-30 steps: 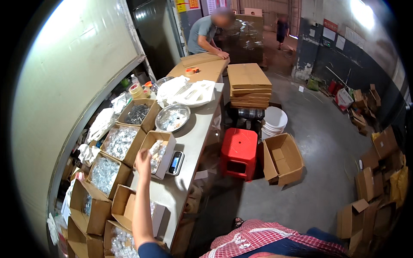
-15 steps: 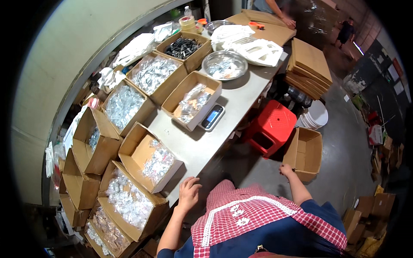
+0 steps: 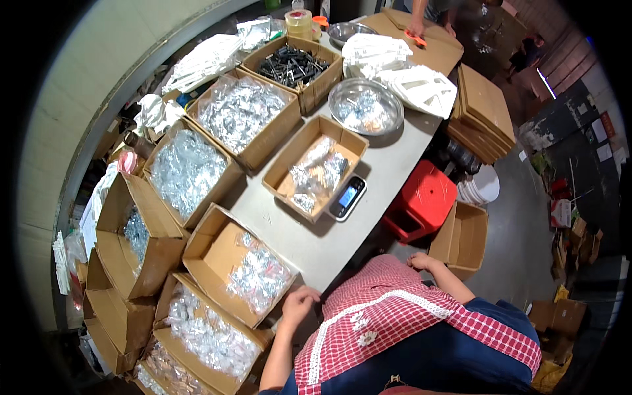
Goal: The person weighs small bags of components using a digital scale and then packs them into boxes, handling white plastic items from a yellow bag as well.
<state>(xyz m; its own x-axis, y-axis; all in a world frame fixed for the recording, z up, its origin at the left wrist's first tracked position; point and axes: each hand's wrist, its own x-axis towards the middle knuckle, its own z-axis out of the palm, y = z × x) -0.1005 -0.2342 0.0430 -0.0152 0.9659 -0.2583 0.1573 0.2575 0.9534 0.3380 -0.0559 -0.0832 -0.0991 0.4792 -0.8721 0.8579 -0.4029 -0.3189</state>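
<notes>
My left hand (image 3: 301, 304) is beside the near corner of a cardboard box of small bagged metal parts (image 3: 261, 279), at the table's edge; its fingers are loosely bent and nothing shows in them. Low at my right side hangs my right hand (image 3: 419, 261), fingers loosely curled, with no object visible in it. It is close to an open cardboard box (image 3: 466, 240) on the floor; I cannot tell whether they touch. On the table, a shallow box with bagged parts (image 3: 318, 172) rests on a digital scale (image 3: 347, 199).
A steel bowl of small bags (image 3: 366, 107) and white moulded pieces (image 3: 421, 89) stand farther back. Boxes of clear bags (image 3: 187, 170) and black parts (image 3: 291, 66) line the left. A red stool (image 3: 424, 197) is beside the table. Another person's hand (image 3: 417, 25) holds an orange-handled tool (image 3: 416, 39).
My view has shifted, and the table's things appear larger and nearer. My left hand's fingers have drawn closer together. The other person's hand has taken hold of the orange-handled tool.
</notes>
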